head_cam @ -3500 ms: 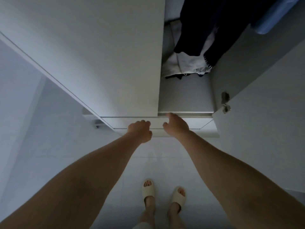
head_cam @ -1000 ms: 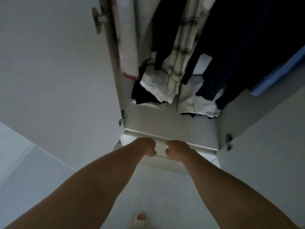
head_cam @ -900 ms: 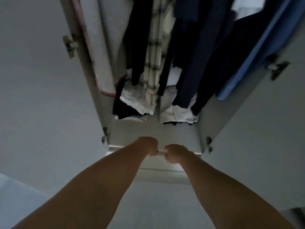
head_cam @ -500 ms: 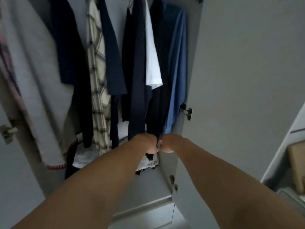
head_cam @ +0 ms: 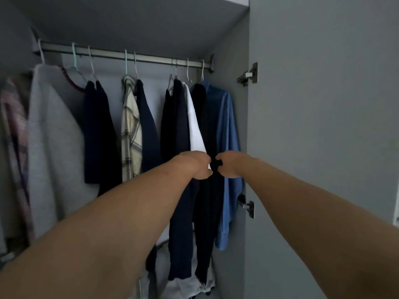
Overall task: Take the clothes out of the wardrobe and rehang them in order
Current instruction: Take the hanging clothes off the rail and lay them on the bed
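Clothes hang on hangers along the rail (head_cam: 121, 54) inside the open wardrobe (head_cam: 138, 20). At the right end: a blue shirt (head_cam: 228, 134), next left a black knit garment (head_cam: 205, 203), then a white tee (head_cam: 195, 128), then a dark navy top (head_cam: 176, 126). Further left, w/ a gap: another navy top (head_cam: 148, 130) beside a cream plaid shirt (head_cam: 130, 130), then a dark navy piece (head_cam: 97, 134), a light grey sweater (head_cam: 51, 139), and at the far left edge a pinkish striped item (head_cam: 14, 117), blurred.

Both arms reach fwd into the right-hand group. Left hand (head_cam: 197, 165) has fingers curled, at the lower edge of the white tee; right hand (head_cam: 228, 165) has fingers curled too, just beside it in front of the black knit garment. The hands are nearly touching. Whether either actually pinches fabric cannot be told, since the fingertips are hidden & the light is dim.

Pale folded items (head_cam: 190, 285) lie on the wardrobe floor below the hanging clothes. Right door (head_cam: 323, 126) stands open, w/ two metal hinges, upper hinge (head_cam: 248, 74) and lower hinge (head_cam: 246, 205), on its inner edge.
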